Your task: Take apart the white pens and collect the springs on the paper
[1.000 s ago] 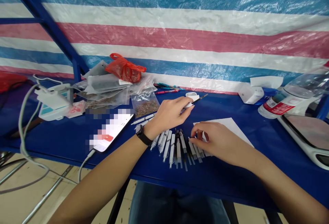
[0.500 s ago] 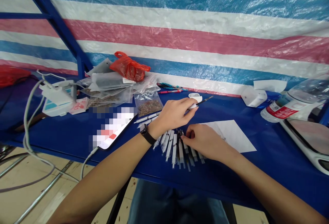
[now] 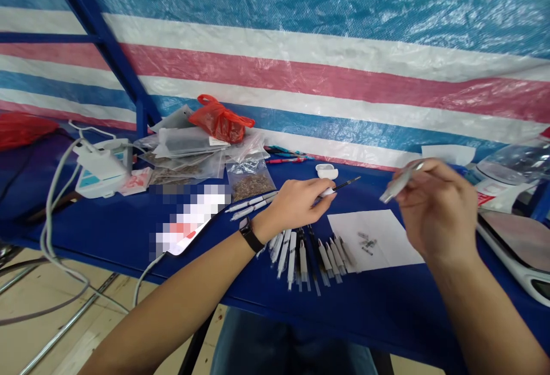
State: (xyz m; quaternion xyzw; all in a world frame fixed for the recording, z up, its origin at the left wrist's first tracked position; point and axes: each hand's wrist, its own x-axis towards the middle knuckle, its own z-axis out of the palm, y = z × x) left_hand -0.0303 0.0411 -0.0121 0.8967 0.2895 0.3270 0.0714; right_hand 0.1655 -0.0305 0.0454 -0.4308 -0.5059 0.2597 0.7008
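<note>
Blue covers the tabletop (image 3: pixel 387 312), where a fanned row of pen parts (image 3: pixel 303 261) lies just in front of the person; taking that row as the middle of the dial, the left hand (image 3: pixel 296 200) rests at twelve o'clock, its thumb and fingers pinching a white pen piece (image 3: pixel 327 192) from which a dark, slender rod (image 3: pixel 347 183) points toward two o'clock. Raised between two and three o'clock, the right hand (image 3: pixel 440 206) grips a pale barrel (image 3: pixel 401 183), blurred, its end slanting down toward the left. At three o'clock lies a white sheet (image 3: pixel 397 229) with a small cluster of dark pieces (image 3: pixel 367 243) on it, too small to identify; farther out that way sits a scale (image 3: pixel 518 237). An open white case (image 3: pixel 327 172) stands at twelve, beyond the left hand. Toward eleven are a clear bag of brown bits (image 3: pixel 252 184) and, farther back, a red plastic bag (image 3: pixel 220 121).
</note>
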